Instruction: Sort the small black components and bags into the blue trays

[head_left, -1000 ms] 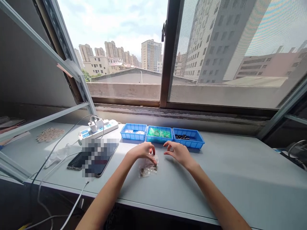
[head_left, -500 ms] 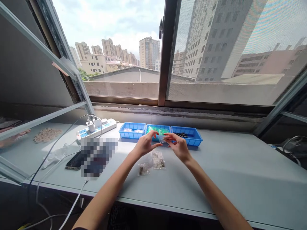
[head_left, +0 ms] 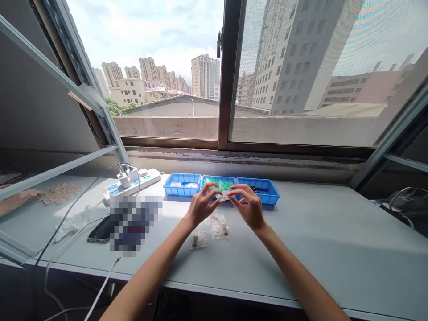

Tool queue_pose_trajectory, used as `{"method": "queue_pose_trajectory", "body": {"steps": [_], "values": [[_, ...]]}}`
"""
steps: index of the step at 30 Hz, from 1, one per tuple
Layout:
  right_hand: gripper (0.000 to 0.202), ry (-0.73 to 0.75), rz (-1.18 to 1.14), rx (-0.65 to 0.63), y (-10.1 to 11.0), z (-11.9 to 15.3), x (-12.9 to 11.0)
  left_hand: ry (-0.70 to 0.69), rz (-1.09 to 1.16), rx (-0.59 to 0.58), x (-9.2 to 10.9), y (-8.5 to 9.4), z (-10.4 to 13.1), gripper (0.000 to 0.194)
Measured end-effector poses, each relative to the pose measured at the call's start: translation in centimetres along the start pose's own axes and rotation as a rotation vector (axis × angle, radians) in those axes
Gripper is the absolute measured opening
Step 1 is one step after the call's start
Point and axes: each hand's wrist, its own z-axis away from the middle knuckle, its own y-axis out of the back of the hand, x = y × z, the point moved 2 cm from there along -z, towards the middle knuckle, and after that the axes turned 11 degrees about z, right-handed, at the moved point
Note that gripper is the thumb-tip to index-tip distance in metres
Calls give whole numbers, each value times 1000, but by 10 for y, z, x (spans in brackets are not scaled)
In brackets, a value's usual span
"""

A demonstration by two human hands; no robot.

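Note:
Between my two hands is a small clear plastic bag [head_left: 224, 195], raised in front of the blue bins. My left hand [head_left: 202, 204] pinches its left edge with thumb and fingers. On the other side, my right hand [head_left: 249, 206] grips the bag's right edge. What the bag contains is too small to make out. Below my hands, two small clear bags lie on the table: a larger packet [head_left: 219, 226] and a smaller packet [head_left: 199, 240], each with small dark pieces inside.
Behind my hands stand a left blue bin [head_left: 182, 191] with white packets, a middle bin [head_left: 219, 178] with green pieces and a right bin [head_left: 271, 196] with black parts. To the left are a power strip [head_left: 150, 177], a phone [head_left: 99, 229], cables and another person's hand [head_left: 28, 195] by beige pieces [head_left: 63, 193].
My left hand has closed onto the bag's left edge; before, its fingers were apart beside it. At far left, the other person's hand has become clearer near the beige pieces. The view has shifted slightly.

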Motion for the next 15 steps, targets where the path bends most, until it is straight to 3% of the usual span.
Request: {"method": "queue_pose_trajectory", "body": {"steps": [6, 12, 15], "values": [[28, -12, 194, -57, -6, 4, 0, 120, -1, 61, -14, 2, -1, 28], [28, 45, 249, -75, -11, 6, 5, 565, -216, 363, -59, 37, 0, 15], [26, 47, 268, -107, -12, 7, 5, 726, -303, 422, -77, 57, 5, 13]]}}
